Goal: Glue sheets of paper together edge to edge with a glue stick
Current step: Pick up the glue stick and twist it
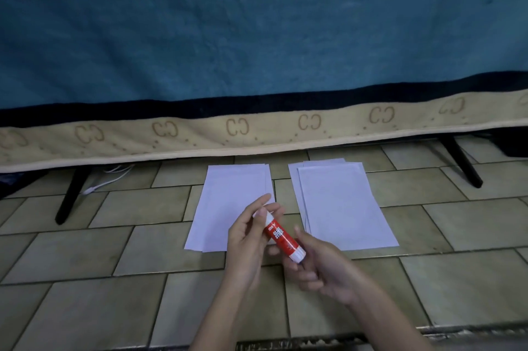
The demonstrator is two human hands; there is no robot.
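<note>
Seemingly uncapping, the left hand (248, 232) is pinching the cap while the right hand (313, 263) is gripping the red glue stick (281, 238) base, above two paper stacks (233, 205) lying apart.

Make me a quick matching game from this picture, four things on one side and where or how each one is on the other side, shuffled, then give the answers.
Things:
1. glue stick
2. left paper stack
3. right paper stack
4. white cable

Places or states:
A. on the tiles under the blanket's edge, far left
B. held between both hands
C. partly hidden behind the left hand
D. fanned sheets, lying untouched on the floor

Pairs: 1-B, 2-C, 3-D, 4-A
</note>
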